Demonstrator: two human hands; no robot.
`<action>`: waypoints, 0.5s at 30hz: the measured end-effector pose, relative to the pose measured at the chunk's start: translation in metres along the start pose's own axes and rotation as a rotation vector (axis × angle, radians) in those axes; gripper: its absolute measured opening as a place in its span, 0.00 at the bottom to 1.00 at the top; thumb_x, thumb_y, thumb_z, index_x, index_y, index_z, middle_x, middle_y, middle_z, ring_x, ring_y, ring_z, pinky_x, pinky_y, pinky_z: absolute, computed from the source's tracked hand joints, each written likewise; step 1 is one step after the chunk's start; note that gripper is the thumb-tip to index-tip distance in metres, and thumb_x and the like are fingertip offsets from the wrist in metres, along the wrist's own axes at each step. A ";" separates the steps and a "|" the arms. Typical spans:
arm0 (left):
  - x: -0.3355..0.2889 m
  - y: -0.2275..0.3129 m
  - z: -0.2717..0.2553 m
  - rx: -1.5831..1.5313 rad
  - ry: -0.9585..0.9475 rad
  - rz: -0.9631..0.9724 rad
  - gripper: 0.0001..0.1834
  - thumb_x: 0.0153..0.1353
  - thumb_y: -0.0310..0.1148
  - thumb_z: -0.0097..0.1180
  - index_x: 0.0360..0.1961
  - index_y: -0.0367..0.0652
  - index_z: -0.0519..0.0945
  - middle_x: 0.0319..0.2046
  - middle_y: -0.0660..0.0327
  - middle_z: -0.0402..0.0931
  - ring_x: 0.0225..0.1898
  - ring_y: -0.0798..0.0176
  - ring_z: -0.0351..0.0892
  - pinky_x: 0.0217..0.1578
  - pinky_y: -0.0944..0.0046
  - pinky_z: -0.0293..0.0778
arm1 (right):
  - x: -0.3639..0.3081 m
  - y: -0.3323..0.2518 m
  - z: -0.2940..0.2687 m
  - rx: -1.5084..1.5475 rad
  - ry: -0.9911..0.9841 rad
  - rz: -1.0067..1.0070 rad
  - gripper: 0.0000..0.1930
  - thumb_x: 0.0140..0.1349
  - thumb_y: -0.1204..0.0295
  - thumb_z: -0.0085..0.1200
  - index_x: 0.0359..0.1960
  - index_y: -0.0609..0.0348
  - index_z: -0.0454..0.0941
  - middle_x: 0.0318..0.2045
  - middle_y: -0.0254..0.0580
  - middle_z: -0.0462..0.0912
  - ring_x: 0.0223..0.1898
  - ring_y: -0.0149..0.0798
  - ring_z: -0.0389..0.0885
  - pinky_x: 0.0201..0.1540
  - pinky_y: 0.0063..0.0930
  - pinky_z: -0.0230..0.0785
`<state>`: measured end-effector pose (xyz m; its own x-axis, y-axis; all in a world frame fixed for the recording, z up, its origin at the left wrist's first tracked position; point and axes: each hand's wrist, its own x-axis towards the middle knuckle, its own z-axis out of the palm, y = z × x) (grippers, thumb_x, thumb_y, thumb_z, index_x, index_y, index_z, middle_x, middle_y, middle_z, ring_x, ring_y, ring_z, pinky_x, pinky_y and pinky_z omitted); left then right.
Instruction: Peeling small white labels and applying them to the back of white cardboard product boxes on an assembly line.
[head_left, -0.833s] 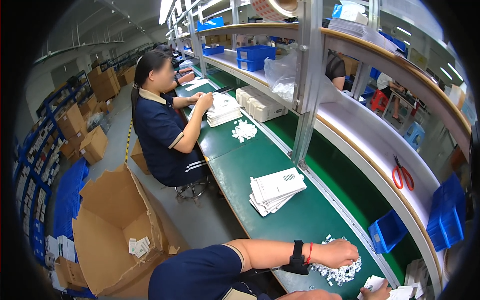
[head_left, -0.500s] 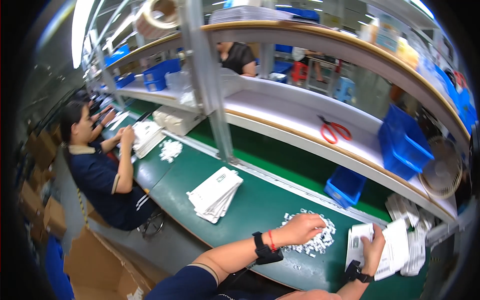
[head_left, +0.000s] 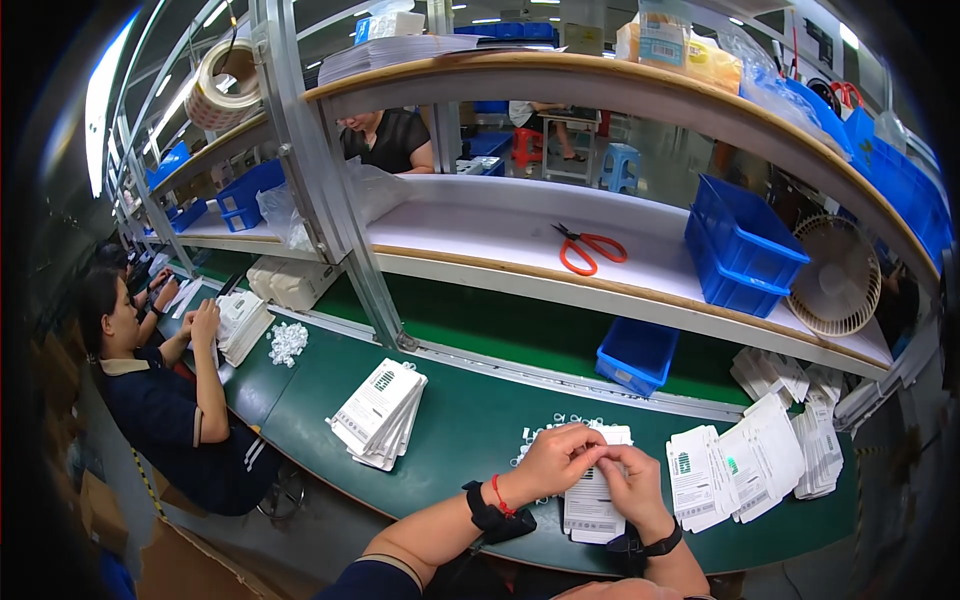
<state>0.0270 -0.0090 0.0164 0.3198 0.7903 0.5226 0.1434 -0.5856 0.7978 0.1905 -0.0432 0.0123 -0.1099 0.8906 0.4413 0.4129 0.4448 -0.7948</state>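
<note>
My left hand (head_left: 563, 463) and my right hand (head_left: 638, 484) meet, fingertips pinched together, near the upper end of a flat white printed carton (head_left: 592, 510). The right hand grips that carton along its right side. The left fingers are closed at the same spot; what they pinch is too small or hidden to make out. Behind and left of my hands lies a pile of small white plastic pieces (head_left: 526, 437), partly covered by the left hand. To the right, flat white cartons (head_left: 697, 478) lie fanned out on the green table (head_left: 470, 400).
A stack of flat cartons (head_left: 380, 412) lies left of my hands. Behind are a blue bin (head_left: 637, 355), a shelf with red-handled scissors (head_left: 592, 250), stacked blue bins (head_left: 742, 245) and a fan (head_left: 836, 275). A co-worker (head_left: 165, 390) sits at the left.
My right hand has moved left from the fanned cartons, bringing one carton along. My left hand has come off the pile of small pieces and met the right. The view has turned right.
</note>
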 end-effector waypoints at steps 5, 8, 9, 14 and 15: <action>0.000 -0.003 -0.002 0.008 -0.026 0.010 0.04 0.55 0.27 0.59 0.30 0.37 0.79 0.23 0.59 0.76 0.21 0.66 0.75 0.23 0.69 0.70 | 0.003 -0.001 -0.001 -0.032 0.001 -0.037 0.06 0.53 0.76 0.59 0.33 0.62 0.80 0.28 0.47 0.82 0.30 0.45 0.82 0.34 0.30 0.72; -0.002 -0.004 -0.002 0.036 -0.042 0.042 0.04 0.55 0.27 0.58 0.30 0.37 0.79 0.22 0.59 0.75 0.20 0.66 0.74 0.22 0.69 0.69 | 0.003 -0.003 -0.002 -0.050 0.018 -0.041 0.06 0.52 0.76 0.59 0.33 0.61 0.80 0.28 0.47 0.82 0.30 0.45 0.82 0.34 0.29 0.72; -0.003 -0.004 -0.001 0.039 -0.031 0.059 0.04 0.54 0.27 0.59 0.29 0.37 0.79 0.21 0.59 0.75 0.19 0.67 0.72 0.21 0.70 0.67 | 0.003 -0.005 -0.003 -0.065 0.022 -0.051 0.06 0.52 0.76 0.59 0.32 0.61 0.80 0.28 0.47 0.82 0.30 0.45 0.82 0.34 0.29 0.72; -0.002 -0.009 0.000 0.034 -0.054 0.002 0.05 0.54 0.27 0.59 0.29 0.37 0.79 0.21 0.60 0.75 0.19 0.67 0.72 0.21 0.70 0.67 | 0.003 0.002 -0.005 0.009 -0.031 0.031 0.05 0.52 0.76 0.59 0.31 0.62 0.80 0.27 0.47 0.82 0.29 0.44 0.82 0.33 0.29 0.71; -0.003 -0.007 0.001 0.030 -0.050 -0.009 0.05 0.53 0.27 0.59 0.29 0.37 0.79 0.21 0.60 0.75 0.19 0.67 0.72 0.21 0.70 0.67 | 0.001 0.003 -0.005 0.053 -0.031 0.062 0.04 0.53 0.76 0.58 0.31 0.62 0.80 0.26 0.47 0.82 0.29 0.44 0.82 0.33 0.29 0.71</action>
<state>0.0256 -0.0074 0.0089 0.3642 0.7862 0.4992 0.1742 -0.5840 0.7928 0.1962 -0.0412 0.0126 -0.1137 0.9187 0.3783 0.3717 0.3924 -0.8413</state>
